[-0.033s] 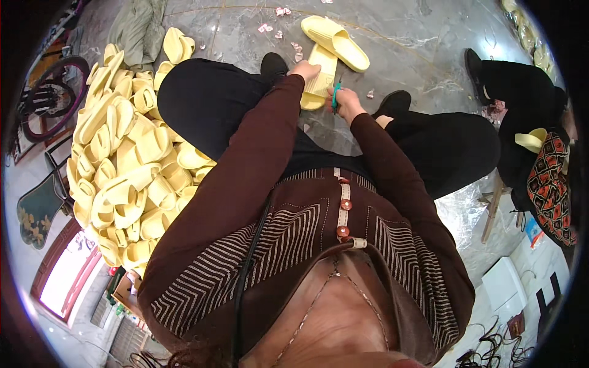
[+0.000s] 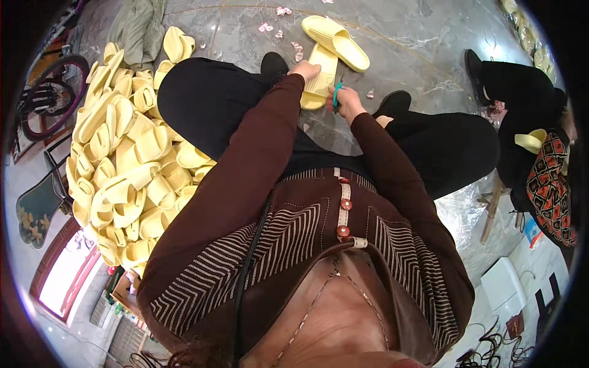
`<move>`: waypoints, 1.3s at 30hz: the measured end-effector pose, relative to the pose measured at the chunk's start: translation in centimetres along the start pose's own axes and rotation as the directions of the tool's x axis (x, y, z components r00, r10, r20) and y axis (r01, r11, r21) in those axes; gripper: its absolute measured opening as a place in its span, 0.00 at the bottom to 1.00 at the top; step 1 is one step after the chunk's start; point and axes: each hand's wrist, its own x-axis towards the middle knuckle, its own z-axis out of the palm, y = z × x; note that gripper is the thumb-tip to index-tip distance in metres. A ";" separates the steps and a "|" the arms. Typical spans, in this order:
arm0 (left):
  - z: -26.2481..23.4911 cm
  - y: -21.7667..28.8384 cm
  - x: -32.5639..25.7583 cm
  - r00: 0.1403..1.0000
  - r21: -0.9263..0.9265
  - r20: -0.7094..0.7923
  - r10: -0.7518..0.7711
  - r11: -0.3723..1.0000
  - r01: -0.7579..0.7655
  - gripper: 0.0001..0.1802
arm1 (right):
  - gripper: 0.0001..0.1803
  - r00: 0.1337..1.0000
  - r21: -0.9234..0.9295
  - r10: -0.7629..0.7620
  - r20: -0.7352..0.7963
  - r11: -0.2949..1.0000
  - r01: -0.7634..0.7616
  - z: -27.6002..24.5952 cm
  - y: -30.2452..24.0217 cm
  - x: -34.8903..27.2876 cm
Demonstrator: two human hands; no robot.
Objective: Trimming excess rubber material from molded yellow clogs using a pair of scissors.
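My left hand (image 2: pixel 305 70) is closed on the side of a yellow slipper (image 2: pixel 321 66), which lies between my feet. Against the slipper's right side, my right hand (image 2: pixel 347 101) grips scissors (image 2: pixel 337 97) with teal handles. Their dark blades point away from me, beside the slipper's strap. A second yellow slipper (image 2: pixel 335 42) lies on the floor just beyond, overlapping the far end of the held one.
To my left rises a big heap of yellow slippers (image 2: pixel 132 153). Small pinkish scraps (image 2: pixel 265 27) dot the grey floor (image 2: pixel 405 37). At the right a person (image 2: pixel 521 92) in black trousers sits with a yellow slipper (image 2: pixel 531 140) near the lap.
The scissors have turned slightly in my right hand, and the dark blades now show beside the strap. My left hand and both slippers stay in nearly the same place.
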 end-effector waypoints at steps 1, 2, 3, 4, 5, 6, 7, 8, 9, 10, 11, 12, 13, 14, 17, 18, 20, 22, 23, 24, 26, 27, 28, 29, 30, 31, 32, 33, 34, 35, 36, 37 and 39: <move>-0.4 -0.6 0.4 0.999 0.037 0.027 -0.032 0.999 0.031 0.29 | 0.07 0.999 0.071 0.037 0.031 0.997 -0.039 0.7 -0.3 -0.2; -0.8 -1.2 0.6 0.996 0.069 0.056 -0.065 0.996 0.061 0.27 | 0.07 0.998 0.052 0.035 0.047 0.998 -0.038 1.3 -0.5 -0.2; -0.2 -0.6 -0.1 0.995 0.062 0.074 -0.060 0.997 0.056 0.27 | 0.09 1.000 0.033 0.005 0.023 0.999 -0.006 0.4 -0.4 -0.1; 0.8 1.6 -2.1 0.981 -0.200 0.192 -0.033 0.977 0.072 0.26 | 0.11 0.999 0.025 -0.029 -0.028 0.999 0.029 -1.5 -0.3 -0.1; 1.3 3.7 -4.3 0.953 -0.441 0.302 0.012 0.888 0.128 0.25 | 0.13 0.995 0.013 -0.061 -0.076 0.998 0.062 -3.3 -0.3 -0.1; 0.2 4.8 -5.6 0.932 -0.650 0.356 0.065 0.734 0.197 0.23 | 0.13 0.995 0.008 -0.072 -0.075 0.997 0.073 -3.4 -0.9 -0.6; -0.5 4.5 -5.5 0.939 -0.663 0.337 0.066 0.725 0.187 0.23 | 0.16 0.968 -0.113 -0.219 -0.125 0.972 0.205 -2.9 -1.6 -0.8; -0.9 4.3 -5.3 0.941 -0.787 0.334 0.051 0.564 0.249 0.23 | 0.19 0.917 -0.236 -0.367 -0.158 0.915 0.326 -2.5 -2.2 -1.1; -1.3 4.1 -5.4 0.941 -0.878 0.336 0.036 0.374 0.299 0.22 | 0.22 0.846 -0.359 -0.506 -0.168 0.830 0.426 -2.2 -2.9 -1.5; -1.5 3.9 -5.3 0.939 -0.928 0.343 0.025 0.165 0.334 0.22 | 0.22 0.847 -0.371 -0.510 -0.150 0.823 0.430 -2.2 -3.7 -1.9; -1.4 4.0 -5.2 0.943 -0.934 0.332 0.023 0.148 0.325 0.22 | 0.26 0.680 -0.581 -0.718 -0.145 0.618 0.529 -2.6 -4.8 -2.4; -1.1 5.1 -5.9 0.946 -0.944 0.323 0.020 0.070 0.321 0.21 | 0.30 0.476 -0.755 -0.876 -0.082 0.367 0.543 -2.9 -5.7 -3.2; -0.7 6.6 -6.8 0.948 -0.948 0.317 0.019 -0.006 0.317 0.20 | 0.30 0.478 -0.760 -0.875 -0.072 0.358 0.542 -3.1 -6.4 -4.3; -0.8 7.7 -7.3 0.952 -0.948 0.306 0.016 -0.083 0.306 0.19 | 0.28 0.461 -0.754 -0.879 -0.121 0.384 0.534 -3.1 -7.1 -5.5; -0.6 10.7 -9.5 0.954 -0.948 0.299 -0.018 -0.122 0.294 0.20 | 0.24 0.415 -0.746 -0.879 -0.233 0.436 0.504 -3.7 -8.1 -7.2; -0.5 11.6 -9.9 0.954 -0.948 0.297 -0.037 -0.134 0.290 0.20 | 0.24 0.540 -0.540 -0.757 -0.368 0.647 0.538 -4.0 -8.0 -7.0; -0.3 12.7 -9.5 0.957 -0.957 0.289 -0.033 -0.036 0.288 0.20 | 0.23 0.786 -0.007 -0.410 -0.462 0.888 0.459 -4.1 -7.6 -6.3; 0.2 13.8 -8.7 0.958 -0.942 0.286 -0.018 0.178 0.285 0.19 | 0.22 0.753 -0.015 -0.416 -0.509 0.879 0.476 -5.0 -7.5 -5.6; 0.6 13.6 -7.3 0.958 -0.944 0.286 -0.016 0.169 0.284 0.19 | 0.20 0.725 -0.017 -0.424 -0.542 0.868 0.495 -5.2 -7.5 -5.3; 0.8 12.1 -5.0 0.995 -0.954 0.099 0.010 0.285 0.092 0.19 | 0.18 0.711 -0.017 -0.436 -0.552 0.858 0.513 -4.5 -7.4 -4.8; 0.5 10.0 -0.6 0.960 -0.829 -0.256 0.112 0.486 -0.277 0.21 | 0.17 0.718 -0.001 -0.468 -0.515 0.838 0.545 -3.9 -6.4 -3.9; 0.1 9.9 0.6 0.961 -0.837 -0.255 0.104 0.474 -0.274 0.21 | 0.16 0.699 0.016 -0.487 -0.524 0.815 0.579 -5.0 -5.4 -3.4; -0.6 9.6 1.6 0.941 -0.506 -0.317 0.118 0.818 -0.273 0.24 | 0.16 0.686 -0.003 -0.474 -0.553 0.824 0.567 -6.5 -3.6 -2.8; -1.4 9.6 2.3 0.916 -0.060 -0.367 0.162 0.979 -0.197 0.28 | 0.16 0.673 -0.018 -0.463 -0.577 0.831 0.556 -6.9 -2.9 -2.7; -1.4 10.0 2.6 0.917 -0.073 -0.368 0.156 0.978 -0.196 0.28 | 0.16 0.670 -0.030 -0.470 -0.574 0.830 0.556 -7.4 -2.2 -2.7; -1.5 10.1 2.7 0.901 0.067 -0.375 0.220 0.975 -0.210 0.29 | 0.17 0.655 -0.035 -0.423 -0.627 0.855 0.518 -7.2 -1.6 -3.2; -1.4 10.2 2.6 0.886 0.207 -0.367 0.285 0.953 -0.221 0.31 | 0.18 0.631 -0.034 -0.371 -0.681 0.877 0.479 -7.1 -1.3 -3.8; -1.2 10.5 2.7 0.870 0.345 -0.348 0.350 0.911 -0.228 0.33 | 0.18 0.629 -0.040 -0.372 -0.682 0.878 0.476 -7.3 -1.4 -4.0; -1.4 10.2 3.4 0.871 0.342 -0.354 0.342 0.914 -0.219 0.33 | 0.20 0.644 -0.018 -0.345 -0.683 0.889 0.457 -6.9 -1.7 -4.4; -1.5 9.9 4.2 0.902 0.334 -0.275 0.334 0.913 -0.236 0.33 | 0.22 0.657 0.005 -0.316 -0.685 0.899 0.437 -6.5 -2.1 -4.6; -1.6 9.6 4.9 0.925 0.324 -0.194 0.326 0.912 -0.253 0.33 | 0.23 0.669 0.028 -0.286 -0.686 0.908 0.418 -6.0 -2.5 -4.7; -1.5 10.1 5.1 0.940 0.313 -0.101 0.327 0.907 -0.282 0.33 | 0.23 0.663 0.030 -0.284 -0.692 0.908 0.419 -6.3 -2.6 -4.5; -1.1 11.1 5.2 0.939 0.288 -0.119 0.321 0.917 -0.277 0.32 | 0.24 0.603 -0.100 -0.353 -0.716 0.906 0.412 -6.9 -2.9 -4.1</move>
